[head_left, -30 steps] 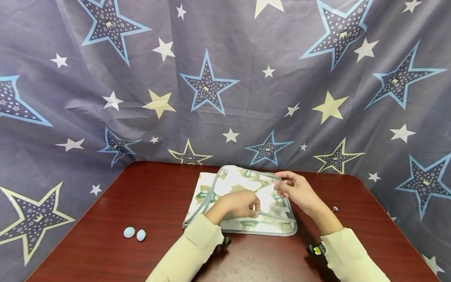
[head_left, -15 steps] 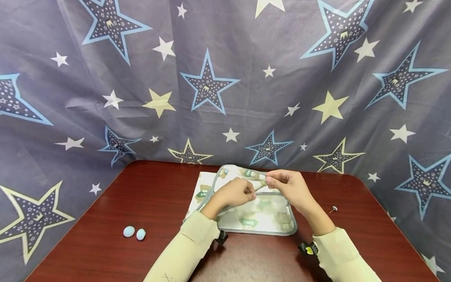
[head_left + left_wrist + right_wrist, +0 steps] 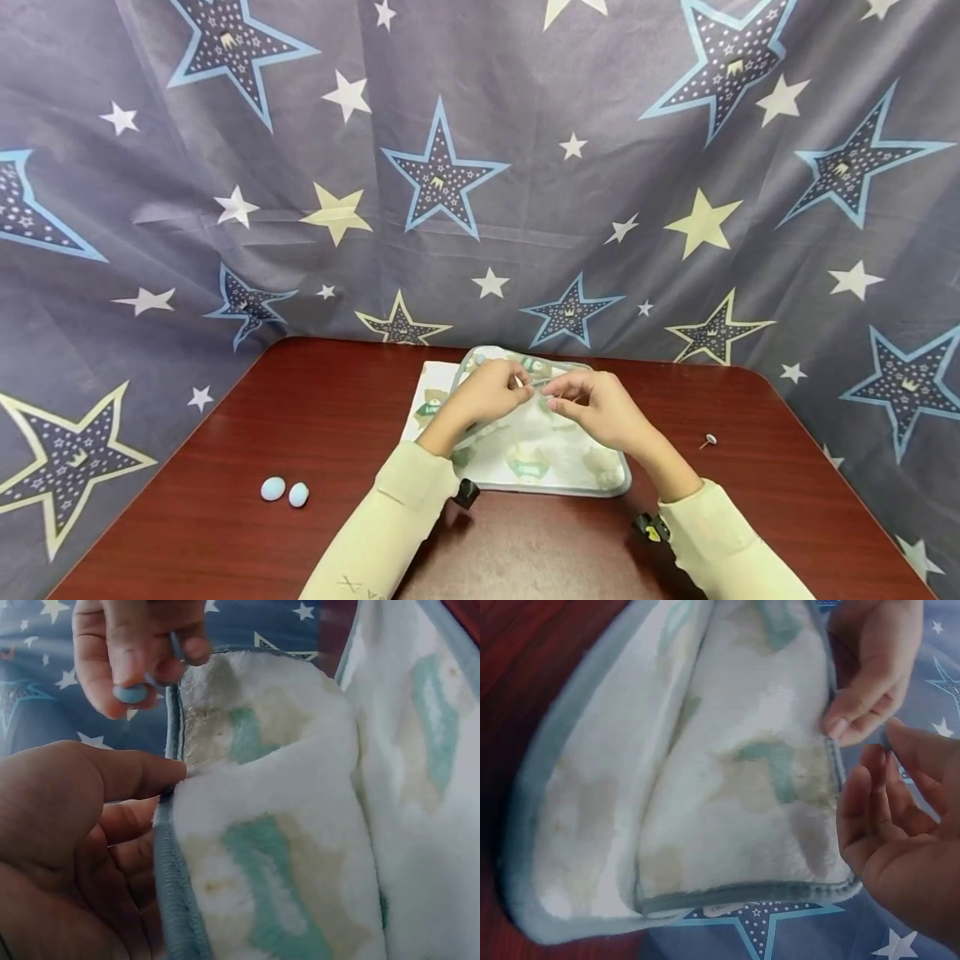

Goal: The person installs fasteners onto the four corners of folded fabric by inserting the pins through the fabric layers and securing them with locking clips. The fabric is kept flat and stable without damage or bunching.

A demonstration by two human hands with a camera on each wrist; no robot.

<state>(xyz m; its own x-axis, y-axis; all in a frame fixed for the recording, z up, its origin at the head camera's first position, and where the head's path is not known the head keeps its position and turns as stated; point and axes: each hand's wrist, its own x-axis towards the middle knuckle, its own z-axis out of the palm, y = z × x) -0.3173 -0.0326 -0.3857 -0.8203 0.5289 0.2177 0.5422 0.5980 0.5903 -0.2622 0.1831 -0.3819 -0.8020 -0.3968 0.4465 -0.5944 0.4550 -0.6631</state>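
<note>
A white fleecy cloth with a bear print and grey-blue trim lies folded on the table; its printed face (image 3: 528, 462) shows in the head view. My left hand (image 3: 491, 392) pinches the trimmed edge of a raised layer, which stands up in the left wrist view as a fleecy panel (image 3: 277, 892). Close beside it, my right hand (image 3: 600, 408) holds a small blue round-headed piece (image 3: 131, 694) between thumb and fingers. Most of that piece is hidden by the fingers. Right fingertips and cloth edge are close; whether they touch I cannot tell.
Two pale blue egg-shaped caps (image 3: 273, 489) lie on the left of the dark red table (image 3: 337, 417). A thin pin (image 3: 710, 440) with a round pale head lies at the right. A star-patterned curtain (image 3: 480, 167) hangs behind the table.
My left hand has moved up and left, carrying the cloth's edge away from the front. My right hand has moved left, and both hands are now close together over the cloth.
</note>
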